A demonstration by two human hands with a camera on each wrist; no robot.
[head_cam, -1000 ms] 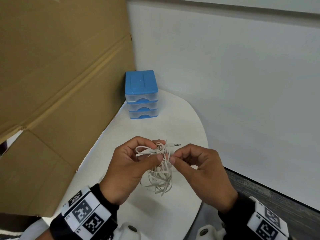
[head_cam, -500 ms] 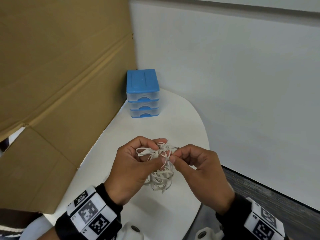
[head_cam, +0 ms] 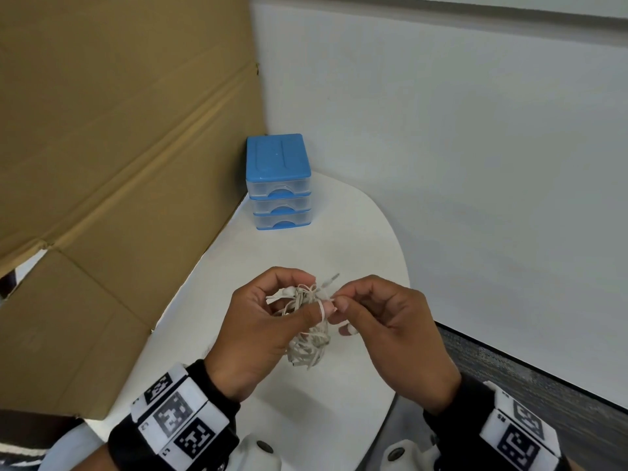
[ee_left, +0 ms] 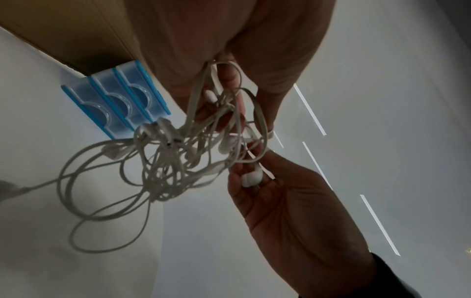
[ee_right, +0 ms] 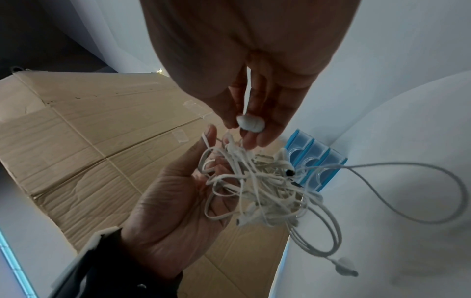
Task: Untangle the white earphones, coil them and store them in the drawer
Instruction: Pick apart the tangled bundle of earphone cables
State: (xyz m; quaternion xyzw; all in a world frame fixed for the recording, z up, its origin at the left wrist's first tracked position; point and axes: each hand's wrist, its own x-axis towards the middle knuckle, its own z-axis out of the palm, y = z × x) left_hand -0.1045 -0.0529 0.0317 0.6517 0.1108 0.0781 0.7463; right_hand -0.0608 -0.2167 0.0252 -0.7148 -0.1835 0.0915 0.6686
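A tangled bundle of white earphones (head_cam: 307, 329) hangs between both hands above the white table (head_cam: 339, 232). My left hand (head_cam: 268, 317) grips the top of the tangle, thumb pressed on the cords (ee_right: 254, 181). My right hand (head_cam: 367, 311) pinches a strand at the bundle's right side, and a white earbud (ee_right: 251, 123) (ee_left: 251, 177) lies against its curled fingers. The metal jack plug (head_cam: 331, 278) sticks up between the hands. Loose loops (ee_left: 102, 191) dangle below. The small blue drawer unit (head_cam: 278, 181) stands at the table's far end, all three clear drawers closed.
A large cardboard sheet (head_cam: 119, 164) leans along the table's left side. A white wall (head_cam: 475, 164) runs on the right, with grey carpet (head_cam: 543, 385) below it. The table's rounded edge (head_cam: 401, 260) lies just right of the hands.
The hands stay together on the tangle while the fingers rework the knot; the jack plug has tipped upward, and the right hand now pinches a strand nearer the left thumb.
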